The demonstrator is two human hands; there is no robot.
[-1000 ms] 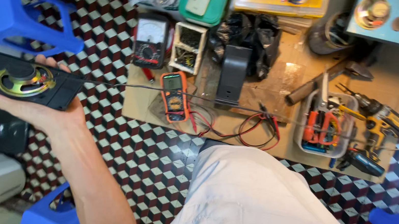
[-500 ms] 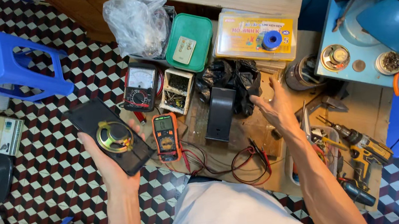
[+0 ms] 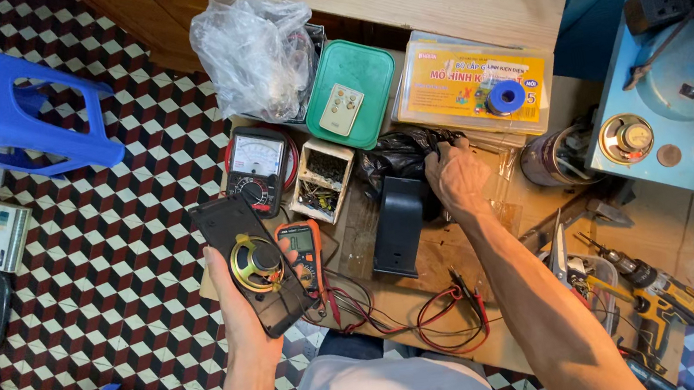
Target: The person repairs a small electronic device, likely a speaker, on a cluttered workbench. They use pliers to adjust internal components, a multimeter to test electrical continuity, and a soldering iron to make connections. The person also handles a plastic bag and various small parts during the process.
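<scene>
Head view: you are looking straight down at a cardboard sheet [image 3: 454, 261] spread over the checkered floor [image 3: 143, 204].
Speaker panel: you are cradling the black panel with its brass-rimmed speaker [image 3: 255, 263] flat in your left hand [image 3: 241, 303], fingers wrapping its long edges, just left of the orange multimeter [image 3: 305, 250].
Right hand: your right hand [image 3: 455, 179] is closing on crumpled black plastic [image 3: 400, 157] beside the black speaker shell [image 3: 398, 224]; whether you are pinching it firmly, I cannot tell.
Handling: you are doing well keeping the panel level; I would judge that supporting it from beneath, away from the cone, is guarding the soft part, and that pulling the plastic slowly is keeping the red and black test leads [image 3: 434, 313] from snagging.
Meters: an analogue meter [image 3: 258, 166] with a pale dial is lying above the panel, next to a small open box of parts [image 3: 320, 181].
Packages: a green lidded box [image 3: 351, 92] is carrying a small white remote; right of it a clear flat case with a yellow printed card [image 3: 471, 85] is holding a blue solder reel [image 3: 506, 97]; a clear bag [image 3: 257, 50] is bulging to the left.
Surroundings: blue stools [image 3: 5, 110] are standing at left, a yellow drill [image 3: 659, 292] at right.
</scene>
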